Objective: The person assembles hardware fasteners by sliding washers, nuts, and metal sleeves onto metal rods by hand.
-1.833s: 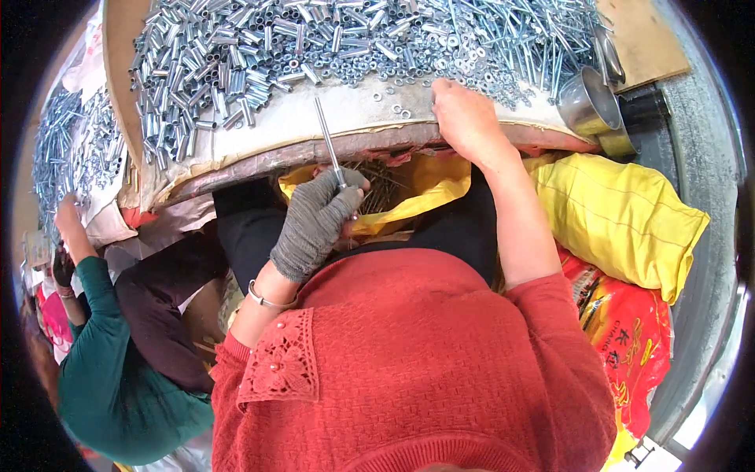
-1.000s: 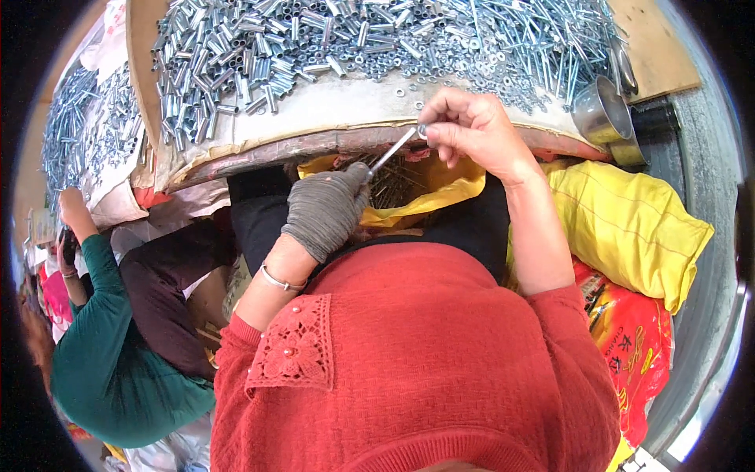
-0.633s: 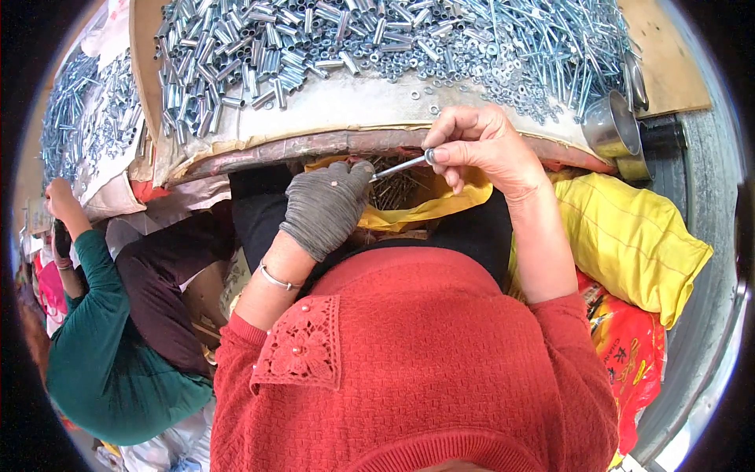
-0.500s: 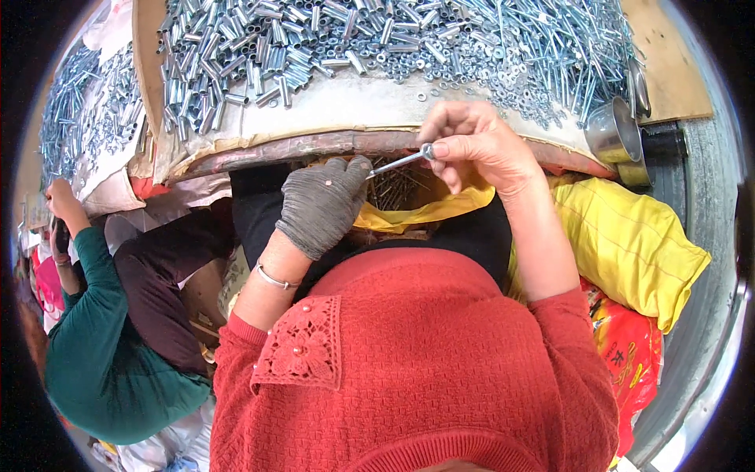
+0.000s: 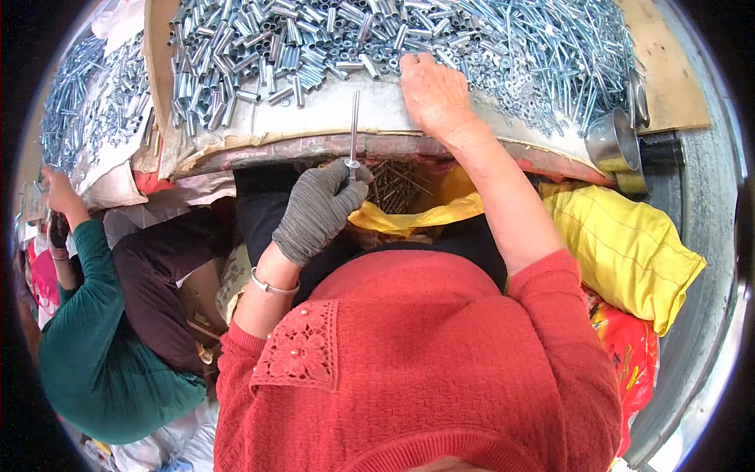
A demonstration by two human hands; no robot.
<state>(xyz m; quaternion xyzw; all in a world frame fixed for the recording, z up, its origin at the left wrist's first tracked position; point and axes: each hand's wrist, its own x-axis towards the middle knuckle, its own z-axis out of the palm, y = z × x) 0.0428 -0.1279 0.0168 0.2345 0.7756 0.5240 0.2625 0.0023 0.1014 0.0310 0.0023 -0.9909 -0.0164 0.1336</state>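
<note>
My left hand (image 5: 313, 211), in a grey knit glove, grips a long thin metal bolt (image 5: 355, 126) that stands upright. A small collar or washer sits low on it, just above the fingers. Farther up, my bare right hand (image 5: 437, 96) reaches onto the worktop at the near edge of the nuts (image 5: 447, 58) and washers (image 5: 507, 86). Its fingers are curled together; whatever the fingertips hold is hidden. Short metal tubes (image 5: 287, 55) are heaped to the left of this hand, and long bolts (image 5: 574, 47) to the right.
A yellow bag (image 5: 421, 219) with many bolts (image 5: 397, 185) lies open below the worktop edge (image 5: 299, 141). Metal cups (image 5: 613, 141) are at the right corner, above a yellow sack (image 5: 625, 244). At left, a person in a green sleeve (image 5: 98, 275) works at another heap (image 5: 110, 94).
My right hand has left the bolt and moved up to the nuts and washers. The bolt, still in my left hand, has turned from slanting rightward to upright.
</note>
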